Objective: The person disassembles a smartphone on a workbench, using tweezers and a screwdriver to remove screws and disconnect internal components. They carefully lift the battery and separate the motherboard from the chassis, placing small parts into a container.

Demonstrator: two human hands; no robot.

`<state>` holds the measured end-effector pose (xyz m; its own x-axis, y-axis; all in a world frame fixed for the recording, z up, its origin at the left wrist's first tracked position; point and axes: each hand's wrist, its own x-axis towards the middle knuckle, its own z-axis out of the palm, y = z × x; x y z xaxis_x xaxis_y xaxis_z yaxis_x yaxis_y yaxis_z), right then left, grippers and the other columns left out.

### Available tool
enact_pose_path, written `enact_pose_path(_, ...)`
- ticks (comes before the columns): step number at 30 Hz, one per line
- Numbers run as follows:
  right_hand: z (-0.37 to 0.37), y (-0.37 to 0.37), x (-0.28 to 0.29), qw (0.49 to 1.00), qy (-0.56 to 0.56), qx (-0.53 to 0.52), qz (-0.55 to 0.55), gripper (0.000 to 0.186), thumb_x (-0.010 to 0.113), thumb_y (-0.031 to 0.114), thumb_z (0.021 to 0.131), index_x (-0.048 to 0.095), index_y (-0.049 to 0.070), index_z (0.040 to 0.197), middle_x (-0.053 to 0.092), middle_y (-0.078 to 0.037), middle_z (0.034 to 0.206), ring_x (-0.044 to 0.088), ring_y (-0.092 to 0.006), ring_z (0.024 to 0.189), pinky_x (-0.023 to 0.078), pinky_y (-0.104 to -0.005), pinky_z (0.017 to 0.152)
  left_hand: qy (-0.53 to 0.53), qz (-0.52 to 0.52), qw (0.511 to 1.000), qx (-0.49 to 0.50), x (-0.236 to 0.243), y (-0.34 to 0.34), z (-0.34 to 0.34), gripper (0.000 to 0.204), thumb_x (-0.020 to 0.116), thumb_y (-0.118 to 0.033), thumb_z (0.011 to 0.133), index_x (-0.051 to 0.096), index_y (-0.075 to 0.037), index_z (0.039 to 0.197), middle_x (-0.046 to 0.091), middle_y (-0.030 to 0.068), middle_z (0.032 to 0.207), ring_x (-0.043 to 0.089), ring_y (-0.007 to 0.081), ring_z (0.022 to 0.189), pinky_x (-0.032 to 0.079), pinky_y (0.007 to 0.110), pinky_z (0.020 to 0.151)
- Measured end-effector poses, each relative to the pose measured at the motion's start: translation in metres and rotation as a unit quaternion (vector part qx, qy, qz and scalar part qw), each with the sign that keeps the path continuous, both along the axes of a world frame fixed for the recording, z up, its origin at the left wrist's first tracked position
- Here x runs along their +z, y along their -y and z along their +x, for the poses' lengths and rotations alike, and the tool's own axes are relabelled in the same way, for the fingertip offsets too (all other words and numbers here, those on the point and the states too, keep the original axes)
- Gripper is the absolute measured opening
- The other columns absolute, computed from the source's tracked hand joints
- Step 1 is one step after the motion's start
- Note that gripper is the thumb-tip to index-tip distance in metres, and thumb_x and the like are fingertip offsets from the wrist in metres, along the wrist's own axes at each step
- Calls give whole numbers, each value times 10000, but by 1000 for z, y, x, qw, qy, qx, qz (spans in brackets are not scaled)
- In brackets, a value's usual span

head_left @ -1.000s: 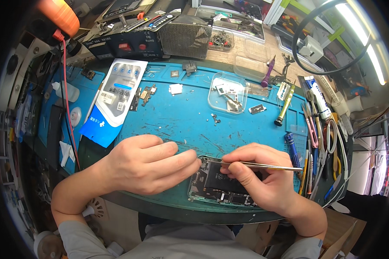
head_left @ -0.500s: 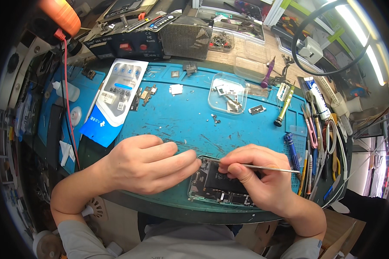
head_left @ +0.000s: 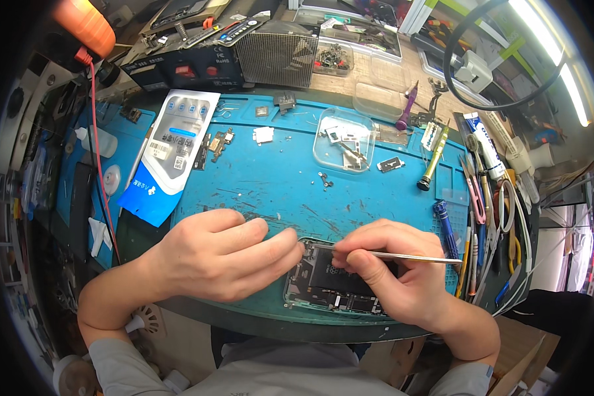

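Observation:
An opened smartphone lies near the mat's front edge, its black battery and inner boards exposed. My left hand comes in from the left with fingers bent, closed at the phone's far left corner; its thumb is hidden. Over the phone's right part, my right hand pinches slim metal tweezers. Their rear end sticks out to the right, while the tips are hidden by my fingers. Just beyond the phone, tiny dark parts lie on the blue mat.
A clear plastic box with small parts stands beyond my hands. To the left lies a blue and white packet. A green screwdriver, a blue screwdriver and several tools line the right side. A black mesh-fronted device stands at the back.
The whole view has shifted slightly, moving the bench things a little left. Both hands keep nearly the same pose at the phone, and the tweezers stay in my right hand.

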<state>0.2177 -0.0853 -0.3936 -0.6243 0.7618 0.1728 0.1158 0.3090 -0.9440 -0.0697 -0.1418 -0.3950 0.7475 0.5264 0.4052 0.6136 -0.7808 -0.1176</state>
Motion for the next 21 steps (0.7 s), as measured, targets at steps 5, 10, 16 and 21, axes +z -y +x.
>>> enact_pose_path(5,-1,-2,-1,998,9,29,56,101,803,17,1004,813,-7,1102,803,-151,964,770,-261,775,602,-337,665,-17,12,1000,6,0,4,0,385,715,-169,820,845,-111,1177,786,-5,1217,684,118,854,532,240,699)
enact_pose_path(10,-3,-2,-1,996,7,37,80,124,811,8,993,807,-6,1116,797,-147,956,764,-265,774,595,-345,651,24,5,1000,-4,-1,3,-1,308,743,-154,841,822,-67,1126,758,45,1190,679,135,867,496,249,659)
enact_pose_path(16,-4,-2,2,994,18,40,102,143,821,4,982,802,-5,1123,793,-146,954,760,-274,772,598,-347,652,7,5,1000,-7,1,1,0,291,747,-159,833,817,-78,1103,756,40,1184,678,133,872,499,253,660)
enact_pose_path(21,-4,-3,-1,996,17,34,81,122,818,14,987,807,-5,1107,795,-155,956,763,-280,774,602,-345,658,8,3,1000,-6,-1,0,0,297,748,-163,826,818,-86,1104,758,37,1185,678,130,870,497,255,660)
